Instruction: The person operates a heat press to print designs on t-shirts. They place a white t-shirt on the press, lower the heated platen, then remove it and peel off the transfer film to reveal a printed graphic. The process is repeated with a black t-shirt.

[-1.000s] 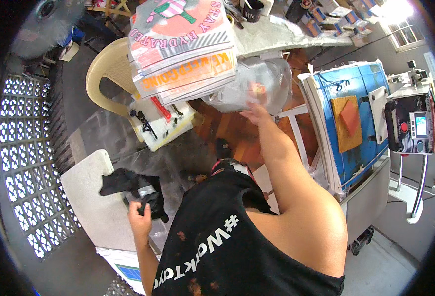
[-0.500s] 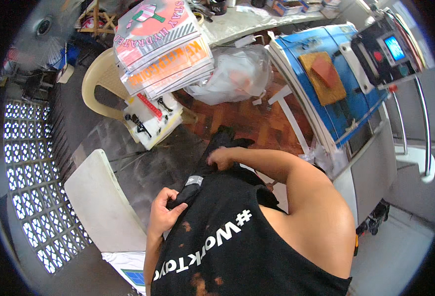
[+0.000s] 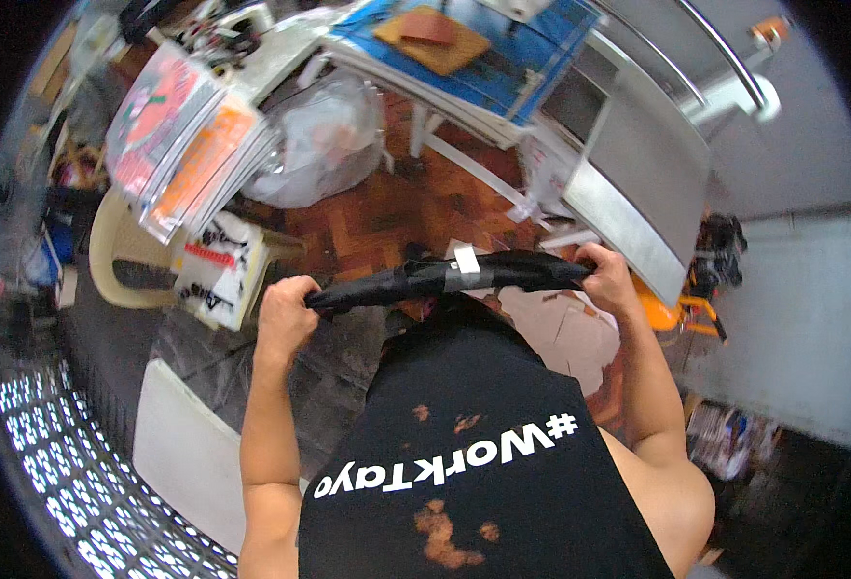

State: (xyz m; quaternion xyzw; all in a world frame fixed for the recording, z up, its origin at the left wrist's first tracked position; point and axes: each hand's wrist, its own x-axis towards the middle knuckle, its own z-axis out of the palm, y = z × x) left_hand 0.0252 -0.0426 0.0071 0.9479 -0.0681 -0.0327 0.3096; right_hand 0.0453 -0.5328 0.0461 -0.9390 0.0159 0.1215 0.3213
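- Head view looks down on a person in a black sleeveless shirt (image 3: 483, 482) with white lettering and rusty bleach-like spots.
- Left hand (image 3: 286, 314) is closed in a fist around the left end of a black garment (image 3: 445, 278); right hand (image 3: 607, 278) is closed around its right end.
- This garment is held in the air, stretched between the two hands in front of the chest, twisted into a narrow roll. A small grey tag (image 3: 464, 261) shows near its middle.
- Below the garment lies a reddish parquet floor (image 3: 397, 207). At the far left a stack of printed sheets (image 3: 184, 145), orange and pink, rests on a cream plastic chair (image 3: 122, 261).
- A clear plastic bag (image 3: 324, 140), full and crumpled, sits on the floor at the far side, just beside the white legs of a blue tabletop (image 3: 503, 58) that carries a brown pad (image 3: 430, 27).
- At the right a grey metal machine panel (image 3: 638, 183) stands near the right hand. At the near left there is a white board (image 3: 189, 454).
- What could go wrong, in my judgement: the garment is twisted, so it may stay tangled if it is opened without shaking; one end could slip from a fist and drop to the floor, which looks dusty.
- Another risk: the right hand is close to the corner of the machine panel, so a wide swing could knock it or catch the fabric there.
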